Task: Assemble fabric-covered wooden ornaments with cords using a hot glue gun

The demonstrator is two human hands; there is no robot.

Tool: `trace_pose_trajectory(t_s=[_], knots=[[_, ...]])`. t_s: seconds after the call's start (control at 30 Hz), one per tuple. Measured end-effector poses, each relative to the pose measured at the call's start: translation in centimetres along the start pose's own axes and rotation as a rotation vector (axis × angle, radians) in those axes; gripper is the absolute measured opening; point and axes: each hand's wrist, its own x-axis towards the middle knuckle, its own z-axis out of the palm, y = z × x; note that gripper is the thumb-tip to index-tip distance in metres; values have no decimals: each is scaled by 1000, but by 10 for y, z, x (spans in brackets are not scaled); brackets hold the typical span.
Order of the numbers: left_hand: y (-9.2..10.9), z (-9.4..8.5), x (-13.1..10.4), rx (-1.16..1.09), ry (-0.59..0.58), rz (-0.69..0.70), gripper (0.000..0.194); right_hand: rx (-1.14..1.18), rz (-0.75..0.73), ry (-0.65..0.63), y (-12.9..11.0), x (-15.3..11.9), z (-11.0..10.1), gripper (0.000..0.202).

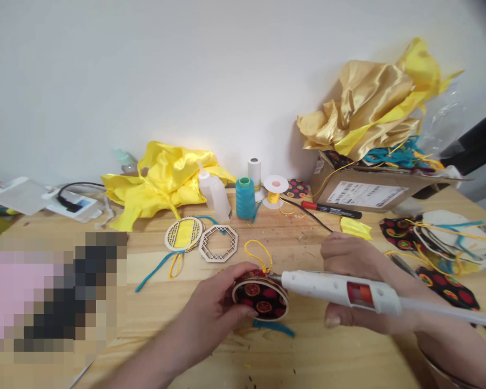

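My left hand grips a round ornament covered in black fabric with red and orange patterns, edged by a pale wooden ring. A yellow cord loop rises from its top, and a teal ribbon end shows below it. My right hand is wrapped round a white hot glue gun with a glue stick running out of its back. The gun's nozzle meets the ornament's upper edge near the cord; whether glue is flowing I cannot tell. Behind lie a round lattice piece and an octagonal wooden frame.
A teal thread cone, squeeze bottles and yellow cloth line the wall. A cardboard box overflows with fabric at the right. A black marker lies before it. Fabric pieces sit beyond my right arm.
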Motion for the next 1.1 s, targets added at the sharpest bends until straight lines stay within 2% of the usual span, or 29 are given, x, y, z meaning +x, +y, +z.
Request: trace_pose_trajectory(t_s=[0.23,0.37,0.43,0.5,0.57,0.67,0.77,0.87,0.93,1.0,1.1], knots=[[2,1,1,-83,14,0,54,147,71,17,-4,8,-4,55],[1,2,0,-171,24,-10,55,170,114,47,-2,6,-6,55],[0,2,0,-213,34,-6,55,198,218,46,2,3,-6,51],[-1,2,1,-238,31,-15,55,225,403,62,7,0,-5,48],[-1,2,1,-263,20,-26,54,253,583,130,13,1,-1,47],[-1,2,2,-294,22,-36,52,352,745,215,21,7,5,43],[-1,3,2,-286,38,-53,52,442,913,191,26,14,9,46],[0,3,2,-260,48,-64,52,393,1058,174,28,14,5,51],[0,4,1,-254,51,-63,52,338,1100,167,29,9,-1,52],[0,3,2,-253,57,-65,53,258,1073,186,31,4,-6,50],[-1,3,2,-255,54,-73,53,42,883,214,33,0,-9,44]])
